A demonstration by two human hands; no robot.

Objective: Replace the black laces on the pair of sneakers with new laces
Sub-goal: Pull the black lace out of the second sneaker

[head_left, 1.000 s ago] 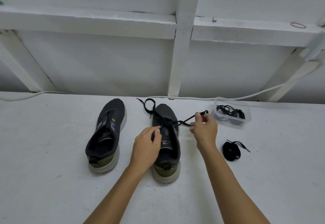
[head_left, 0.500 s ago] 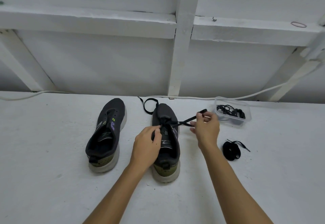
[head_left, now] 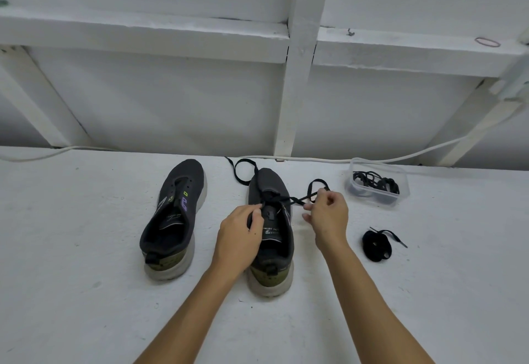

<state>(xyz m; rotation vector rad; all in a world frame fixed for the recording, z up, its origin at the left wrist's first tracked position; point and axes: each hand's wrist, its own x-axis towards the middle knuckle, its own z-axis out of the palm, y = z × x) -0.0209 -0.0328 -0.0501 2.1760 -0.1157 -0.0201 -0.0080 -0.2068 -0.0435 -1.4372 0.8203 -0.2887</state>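
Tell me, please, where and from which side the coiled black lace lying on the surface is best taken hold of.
Probably by the loose tail of the coiled black lace, which pokes out toward the right with its tip flat on the white surface. Coming from the right and above, fingers could pinch that thin end; the flat bundle itself offers no single strand.

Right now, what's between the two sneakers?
Head view: only bare white tabletop between the left sneaker and the right sneaker; the left hand overlaps only the right one.
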